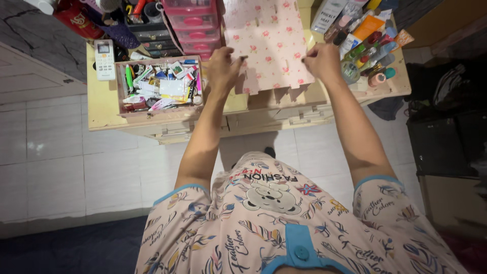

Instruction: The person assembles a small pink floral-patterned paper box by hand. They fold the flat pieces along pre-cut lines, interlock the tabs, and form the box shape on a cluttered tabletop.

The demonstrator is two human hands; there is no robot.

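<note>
Pink card panel printed with small roses, notched along its near edge, lies flat on the pale wooden bench, and both hands are on it. Left hand has its grip pinched on the panel's near left edge; right hand pinches the right edge. Judging by the loose tabs, assembly looks only partly done. Outward: a shallow cluttered tray to the left, a white remote beyond, bottles to the right.
</note>
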